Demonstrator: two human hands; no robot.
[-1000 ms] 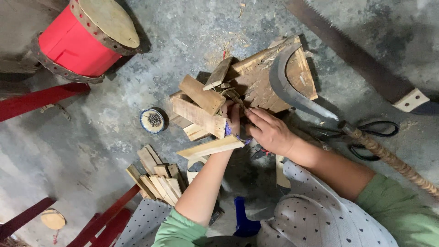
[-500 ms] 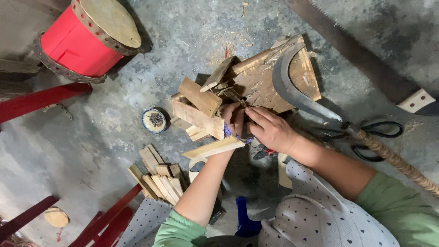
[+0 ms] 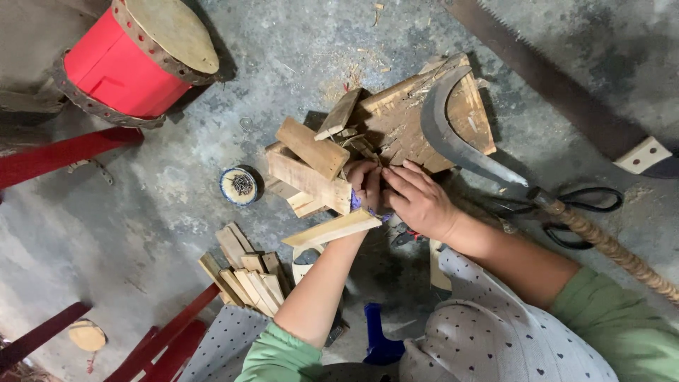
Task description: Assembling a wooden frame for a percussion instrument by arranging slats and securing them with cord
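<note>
Head view, looking straight down: the person's left hand (image 3: pixel 364 185) and right hand (image 3: pixel 419 201) meet over a heap of split wood on a grey concrete floor (image 3: pixel 212 170). Both hands are curled inward with fingertips touching, pinched on something small between them; what it is cannot be made out, though a scrap of purple-blue material (image 3: pixel 356 204) shows just under the left hand. The left fist looks closed around that small piece, while the right hand's fingers lie flatter, pressing in from the side, as if one hand steadies and the other works. Directly beyond the left hand sit stacked wooden blocks (image 3: pixel 309 166), close enough to be picked from without reaching. A long wooden wedge (image 3: pixel 332 229) lies just below the left wrist. Beyond the right hand is a flat wooden chopping board (image 3: pixel 403 120) with a curved sickle blade (image 3: pixel 453 138) resting across it, its wrapped handle (image 3: pixel 615 251) trailing past the right forearm, over black scissors (image 3: pixel 587 201). Near the left elbow, a row of thin wood slats (image 3: pixel 244 276) is laid side by side. Farther out from the left hand stand a small round tin (image 3: pixel 238 185) and a red drum (image 3: pixel 134 60); a saw blade (image 3: pixel 552 92) lies well beyond the right hand.
</note>
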